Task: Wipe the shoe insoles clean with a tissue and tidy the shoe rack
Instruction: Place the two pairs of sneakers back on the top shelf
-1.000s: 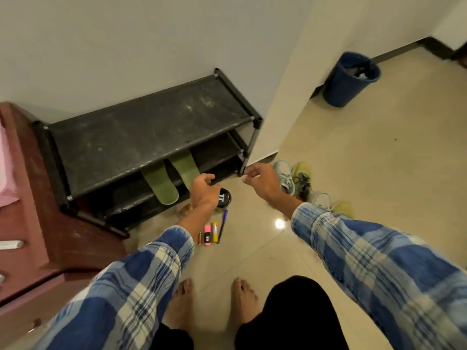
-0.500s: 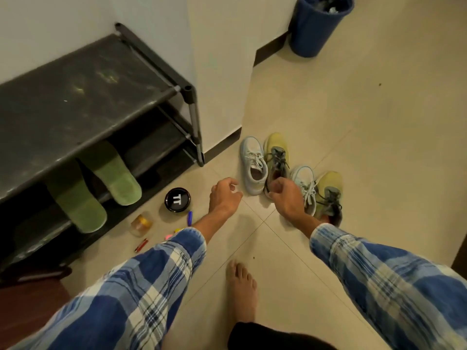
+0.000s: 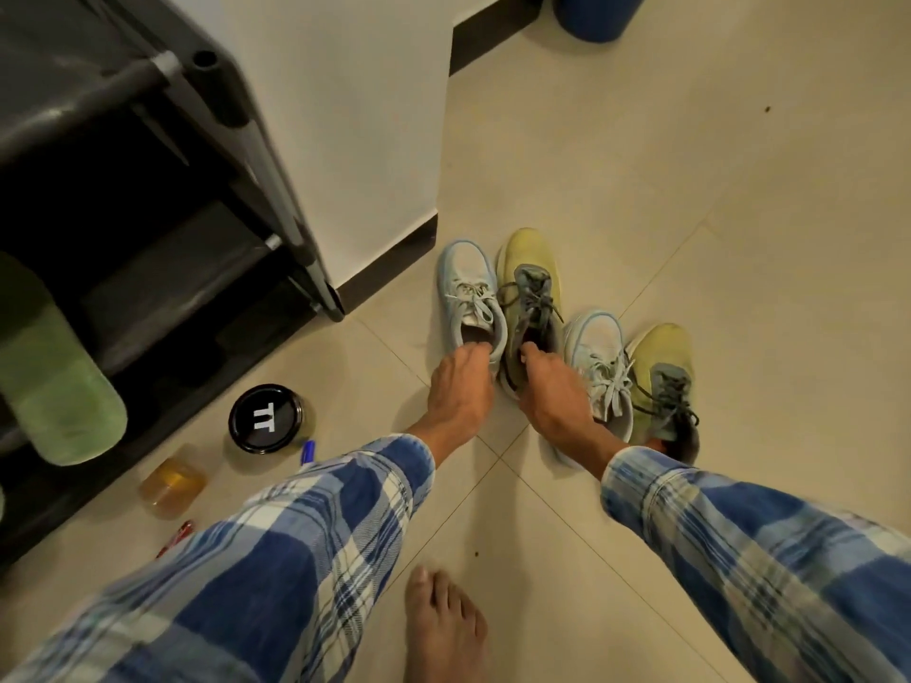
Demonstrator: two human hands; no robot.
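White sneaker (image 3: 471, 300) and yellow sneaker (image 3: 530, 293) sit side by side on the floor (image 3: 690, 189), just off the shoe rack (image 3: 212, 91) corner. Left hand (image 3: 461, 391) has fingers curled into the white one's heel opening, right hand (image 3: 554, 396) into the yellow one's; both look like a pinch on the collars. Second pair beside them untouched. Green insoles (image 3: 54, 386) lie on the rack shelf. No tissue visible, so I'd judge wiping not shown done; tidying early.
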